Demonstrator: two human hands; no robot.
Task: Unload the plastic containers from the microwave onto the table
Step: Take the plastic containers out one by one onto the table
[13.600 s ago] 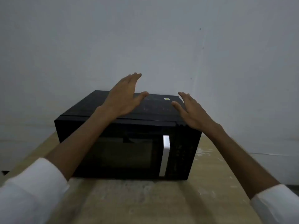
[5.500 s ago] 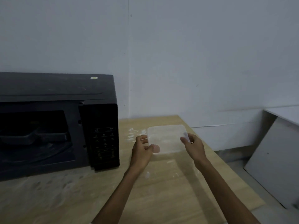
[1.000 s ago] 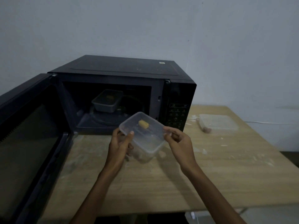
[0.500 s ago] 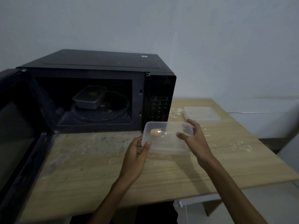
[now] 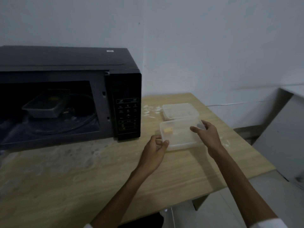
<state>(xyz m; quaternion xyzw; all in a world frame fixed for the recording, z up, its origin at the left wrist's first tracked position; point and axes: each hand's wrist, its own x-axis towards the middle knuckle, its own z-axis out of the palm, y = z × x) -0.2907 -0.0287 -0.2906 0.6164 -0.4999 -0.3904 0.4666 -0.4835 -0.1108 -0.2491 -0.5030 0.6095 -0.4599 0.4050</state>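
Gripping lidded container (image 5: 181, 134); second container (image 5: 180, 111) just beyond; microwave (image 5: 69, 96) left.

On the table (image 5: 98, 170) the microwave (image 5: 69, 89) is parked at the left with one container (image 5: 43, 106) inside, while two more containers, one (image 5: 180, 111) right behind the other (image 5: 181, 134), are found to its right.

Wooden table (image 5: 98, 175) bears microwave (image 5: 125, 89), two containers (image 5: 180, 111).
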